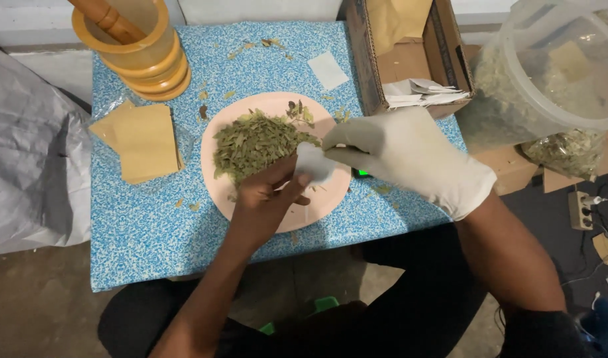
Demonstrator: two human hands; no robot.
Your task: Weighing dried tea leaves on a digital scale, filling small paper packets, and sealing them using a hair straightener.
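Leftmost, a grey plastic sheet point(25, 152) hangs beside the surface point(145, 238), which wears a blue speckled cover. At the far left corner stands a yellow wooden mortar point(141, 56) with its pestle point(108, 16) leaning inside, pushed back out of the working area. Nearer, a small stack of brown paper envelopes point(145, 142) lies flat just left of the plate, within easy reach.

In the middle sits a pink plate point(317, 205) carrying a heap of dried green leaves point(254, 142), heaped toward its far left side so the near right part stays bare for the hands. The bare left hand point(267, 195) comes up from the near edge, wrist bent, its fingers curled against the edge of the heap and pinched on a small white sachet point(315, 164). It seems to steady the sachet low over the plate, so that stray leaves fall back on it.

The right hand point(410, 156), in a white glove, reaches in from the right with the forearm angled across the surface corner; its thumb and forefinger close on the top of the same sachet, the other fingers folded.

Further right, an open cardboard box point(410, 59) holds more white sachets point(426, 93), and a clear tub point(562, 66) of dried leaves stands at the far right.
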